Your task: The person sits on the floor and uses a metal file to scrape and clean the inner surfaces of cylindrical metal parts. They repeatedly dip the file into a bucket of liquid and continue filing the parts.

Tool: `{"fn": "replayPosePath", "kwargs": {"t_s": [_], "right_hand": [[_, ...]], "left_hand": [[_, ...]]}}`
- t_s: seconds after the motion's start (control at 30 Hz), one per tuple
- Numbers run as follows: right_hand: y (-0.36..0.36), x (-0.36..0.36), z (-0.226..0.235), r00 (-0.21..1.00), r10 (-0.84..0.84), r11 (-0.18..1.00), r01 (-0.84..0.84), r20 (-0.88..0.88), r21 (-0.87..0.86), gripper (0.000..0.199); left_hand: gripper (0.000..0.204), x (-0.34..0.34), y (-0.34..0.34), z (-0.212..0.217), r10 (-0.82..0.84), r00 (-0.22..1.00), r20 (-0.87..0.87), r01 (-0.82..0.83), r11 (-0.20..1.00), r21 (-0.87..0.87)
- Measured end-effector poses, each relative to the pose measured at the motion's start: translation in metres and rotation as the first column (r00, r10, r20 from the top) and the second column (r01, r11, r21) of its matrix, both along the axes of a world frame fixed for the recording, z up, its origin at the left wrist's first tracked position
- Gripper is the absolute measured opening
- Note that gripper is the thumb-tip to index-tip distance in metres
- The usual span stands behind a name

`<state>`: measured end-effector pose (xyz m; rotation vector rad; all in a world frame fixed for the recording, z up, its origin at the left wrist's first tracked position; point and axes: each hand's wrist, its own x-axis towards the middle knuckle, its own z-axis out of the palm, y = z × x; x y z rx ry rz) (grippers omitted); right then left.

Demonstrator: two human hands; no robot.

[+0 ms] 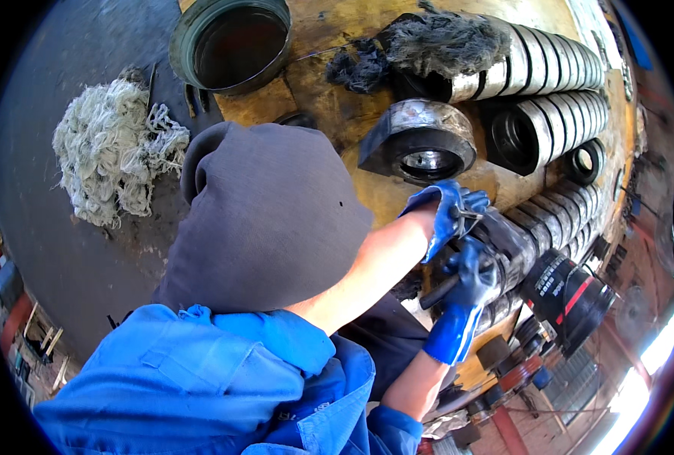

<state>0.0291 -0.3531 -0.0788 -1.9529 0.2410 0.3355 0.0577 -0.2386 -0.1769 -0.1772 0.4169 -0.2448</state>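
My left hand (452, 214), in a blue rubber-coated glove, is closed around a thin metal piece (469, 216) whose far end I cannot make out. Just below it my right hand (471, 277), gloved alike, grips a tool by its dark round handle (438, 293); the tool's head is hidden. Both hands are beside a dark, greasy metal part (510, 236) at the near end of a row of similar parts. Above the left hand stands a thick metal block with a round bore (420, 140). My grey-trousered knee (272, 216) covers the middle of the view.
Rows of ringed metal parts (538, 61) line the oily yellow board, dark fibre waste (447, 42) on top. A green basin of dark liquid (181, 45) stands at the far left, pale cotton waste (109, 148) nearer. A black container with red stripe (568, 299) is at right.
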Motion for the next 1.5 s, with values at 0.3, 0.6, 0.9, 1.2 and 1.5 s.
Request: {"fn": "replayPosePath", "kwargs": {"t_s": [0.3, 0.6, 0.9, 1.2, 1.5], "right_hand": [[0.013, -0.003, 0.009, 1.000, 0.013, 0.995, -0.013, -0.003, -0.098, 0.024], [-0.003, -0.002, 0.010, 1.000, 0.022, 0.999, -0.021, -0.012, 0.045, 0.026], [0.004, -0.004, 0.012, 1.000, -0.025, 0.998, 0.024, 0.016, 0.057, 0.026], [-0.002, 0.001, 0.000, 0.998, -0.001, 1.000, 0.003, -0.069, 0.022, 0.027], [-0.005, -0.001, -0.001, 0.999, 0.033, 0.997, -0.034, 0.029, 0.067, 0.027]], "left_hand": [[0.044, 0.005, -0.005, -0.007, 0.084, 0.987, -0.140, -0.121, 0.952, -0.280], [0.040, 0.007, 0.003, 0.007, 0.022, 0.939, -0.342, -0.224, 0.795, -0.564], [0.040, 0.004, -0.006, -0.007, 0.072, 0.980, -0.183, -0.137, 0.919, -0.371], [0.040, 0.010, -0.011, -0.017, 0.068, 0.984, -0.163, -0.124, 0.924, -0.361], [0.040, 0.015, -0.018, -0.018, 0.061, 0.985, -0.164, -0.126, 0.899, -0.420]]}}
